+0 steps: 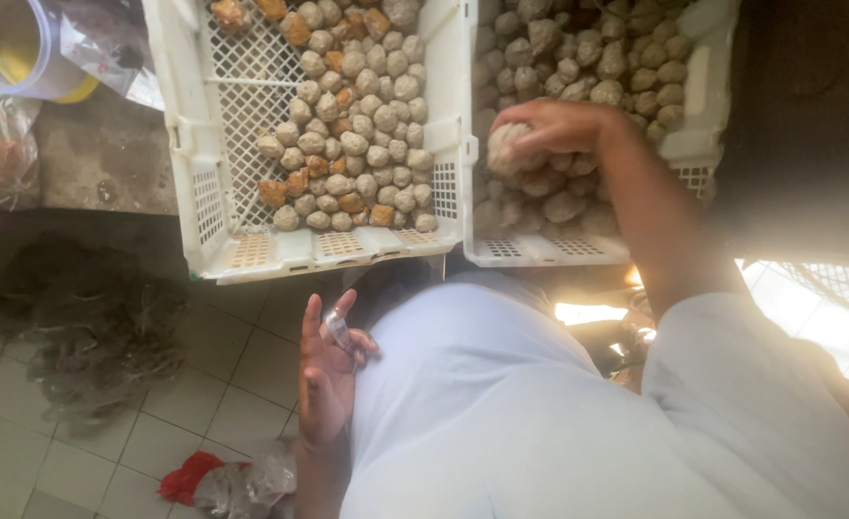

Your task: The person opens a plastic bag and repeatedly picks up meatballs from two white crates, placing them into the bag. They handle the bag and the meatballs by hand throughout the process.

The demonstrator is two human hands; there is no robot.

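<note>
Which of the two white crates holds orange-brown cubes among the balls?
The left crate: orange-brown cubes sit among its balls. The right crate shows only grey-beige balls.

Single head view, straight down, close over two white crates (203, 192).

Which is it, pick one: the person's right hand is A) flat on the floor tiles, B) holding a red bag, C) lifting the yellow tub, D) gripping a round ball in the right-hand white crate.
D: the right hand closes around a pale round ball over the right-hand white crate.
</note>
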